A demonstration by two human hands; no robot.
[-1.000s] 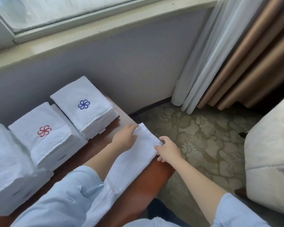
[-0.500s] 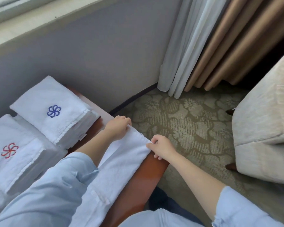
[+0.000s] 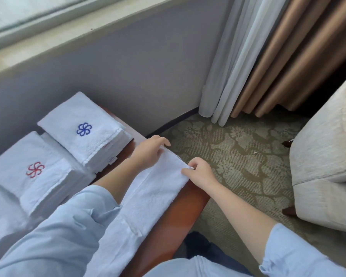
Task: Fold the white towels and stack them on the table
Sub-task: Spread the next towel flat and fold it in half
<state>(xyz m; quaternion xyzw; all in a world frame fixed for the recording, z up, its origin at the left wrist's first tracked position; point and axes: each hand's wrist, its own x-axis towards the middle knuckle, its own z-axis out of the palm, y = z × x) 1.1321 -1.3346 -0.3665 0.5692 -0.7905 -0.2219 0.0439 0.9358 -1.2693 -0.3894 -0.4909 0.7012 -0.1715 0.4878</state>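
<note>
White towel (image 3: 158, 188) | left hand (image 3: 150, 152) grips corner | right hand (image 3: 201, 173) pinches corner

One table (image 3: 178, 212) bears three stacks of folded towels: a blue-logo stack (image 3: 100, 144) at the table's far end, a red-logo stack (image 3: 48, 188) just beside it, and a third stack (image 3: 0, 212) cut off by the frame's edge. One loose towel (image 3: 158, 192) lies as a long strip along the table's right side. Two hands hold its far corners: the left hand (image 3: 148, 154) and the right hand (image 3: 200, 172). Beyond the table's right side are one armchair (image 3: 328, 156), one white curtain (image 3: 234, 66) and one tan curtain (image 3: 288, 56).
</note>
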